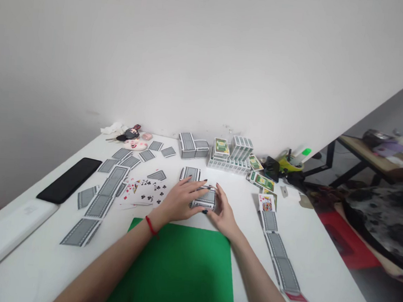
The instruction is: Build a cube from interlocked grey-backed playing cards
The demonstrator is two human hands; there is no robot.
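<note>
My left hand (180, 199) reaches across a stack of grey-backed playing cards (207, 197), fingers over its top and far side, thumb at its near edge. At the stack's right end, my right hand (225, 217) curls round it, thumb in front and fingers behind. The two hands hold the stack between them, just beyond a green mat (184, 267). Another face-down stack (190, 173) stands right behind. Left of my left hand lie face-up cards (144, 192), with clubs and red cards showing.
Face-down cards spread in a row (104, 192) at left and another row (279, 252) at right. Card boxes (230, 163) and stacked decks (188, 145) stand by the wall. A black phone (70, 179) and a white case (10, 237) lie left. A person's patterned clothing (385, 223) shows far right.
</note>
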